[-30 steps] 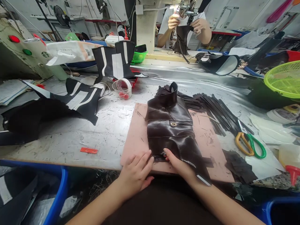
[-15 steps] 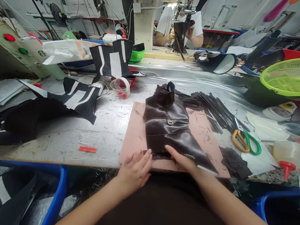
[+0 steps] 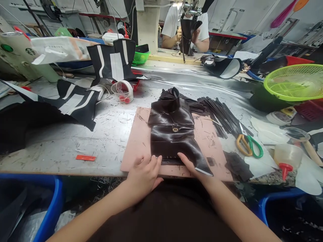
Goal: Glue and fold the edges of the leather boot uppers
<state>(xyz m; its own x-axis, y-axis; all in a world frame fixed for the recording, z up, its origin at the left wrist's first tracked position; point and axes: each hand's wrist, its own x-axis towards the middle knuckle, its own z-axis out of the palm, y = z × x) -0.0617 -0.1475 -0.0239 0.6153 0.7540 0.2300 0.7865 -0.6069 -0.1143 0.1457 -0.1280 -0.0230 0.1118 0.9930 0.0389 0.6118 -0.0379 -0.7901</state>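
A dark brown leather boot upper (image 3: 170, 141) with a small metal ring fitting lies on a pink board (image 3: 132, 144). Small pale marks run in a row along its near edge. My left hand (image 3: 145, 171) is at the lower left corner, with its fingers bent together on the edge. At the right of the same edge, my right hand (image 3: 190, 166) has its thumb on top of the leather, and its other fingers are hidden underneath. A bundle of dark strips (image 3: 214, 112) lies behind the upper.
Orange-and-green scissors (image 3: 248, 144), dark scraps (image 3: 238, 164) and a red-tipped bottle (image 3: 287, 158) lie to the right. A green basket (image 3: 294, 82) stands beyond them. Black pieces with white strips (image 3: 73, 101) and a red tag (image 3: 85, 157) are left. A person (image 3: 185, 32) sits opposite.
The view has shifted slightly, so the whole table appears further left. The upper's near edge looks flatter, with more of its pale marks showing. Both hands remain at that edge.
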